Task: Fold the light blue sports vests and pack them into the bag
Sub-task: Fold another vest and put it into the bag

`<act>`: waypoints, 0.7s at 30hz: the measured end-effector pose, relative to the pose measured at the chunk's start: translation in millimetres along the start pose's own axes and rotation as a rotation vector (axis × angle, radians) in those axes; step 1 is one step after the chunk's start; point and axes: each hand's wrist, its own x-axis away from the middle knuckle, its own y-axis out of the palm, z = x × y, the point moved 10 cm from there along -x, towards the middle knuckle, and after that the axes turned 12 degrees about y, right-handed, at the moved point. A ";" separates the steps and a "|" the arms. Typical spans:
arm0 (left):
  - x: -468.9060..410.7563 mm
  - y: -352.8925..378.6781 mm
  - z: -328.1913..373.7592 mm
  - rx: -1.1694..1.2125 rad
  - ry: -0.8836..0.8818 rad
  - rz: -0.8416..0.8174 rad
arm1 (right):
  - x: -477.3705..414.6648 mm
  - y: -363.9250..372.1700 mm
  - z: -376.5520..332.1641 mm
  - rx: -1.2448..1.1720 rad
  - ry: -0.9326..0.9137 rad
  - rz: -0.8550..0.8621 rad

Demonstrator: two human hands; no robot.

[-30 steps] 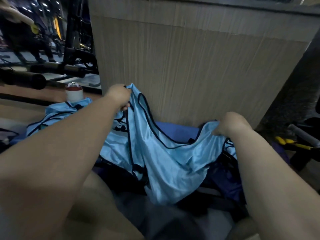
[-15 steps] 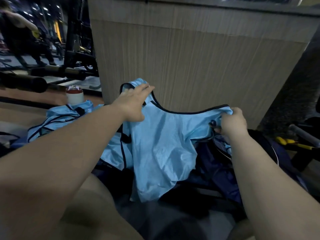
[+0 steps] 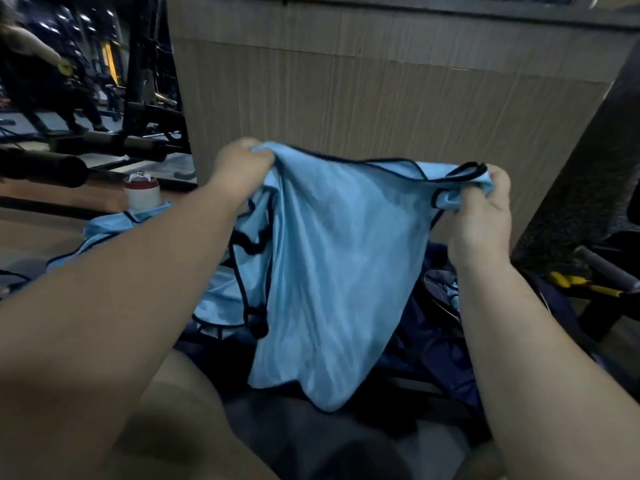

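Note:
A light blue sports vest (image 3: 339, 265) with dark piping hangs spread between my hands in front of a wooden panel. My left hand (image 3: 239, 171) grips its upper left corner. My right hand (image 3: 481, 216) grips the bunched upper right corner. The vest's lower edge drapes over a dark navy bag (image 3: 436, 344) below, partly hidden by the cloth. More light blue vests (image 3: 110, 230) lie crumpled at the left, behind my left forearm.
A ribbed wooden panel (image 3: 381, 88) stands close ahead. A white bottle with a red band (image 3: 142, 194) sits at the left near dark gym bars (image 3: 45, 166). Yellow-handled equipment (image 3: 568, 280) lies at the right. Another person stands far left in the background.
Both hands have risen and moved apart, lifting the vest and stretching it wide. My left hand, open over the cloth half a second ago, now grips the corner.

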 end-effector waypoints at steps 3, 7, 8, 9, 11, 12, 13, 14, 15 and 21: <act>1.2 -0.4 37.5 0.536 -0.019 0.081 | 3.6 -7.1 -15.3 -0.069 -0.093 0.058; 3.1 8.2 101.5 0.867 0.082 0.000 | 6.2 -13.1 -41.4 -0.239 -0.234 0.102; 3.9 10.8 109.9 0.884 0.093 -0.031 | 6.0 -13.7 -46.7 -0.249 -0.256 0.108; 2.2 13.4 113.3 0.875 0.105 -0.055 | 5.4 -14.1 -50.8 -0.238 -0.272 0.121; -4.8 16.9 113.0 0.740 0.160 -0.076 | 4.7 -14.3 -54.0 -0.144 -0.287 0.160; -8.9 17.8 109.3 0.556 0.195 -0.085 | 2.5 -13.0 -51.5 -0.065 -0.275 0.176; -11.7 20.4 99.7 0.326 0.204 -0.125 | -0.1 -10.7 -46.6 0.023 -0.249 0.184; -12.6 26.1 83.6 0.100 0.175 -0.194 | -3.8 -8.1 -39.6 0.109 -0.212 0.183; -11.3 31.8 62.7 -0.084 0.106 -0.275 | -8.9 -5.6 -31.0 0.191 -0.171 0.171; 1.1 41.1 -32.8 -0.098 -0.177 -0.485 | -29.4 -8.0 24.1 0.635 0.121 0.084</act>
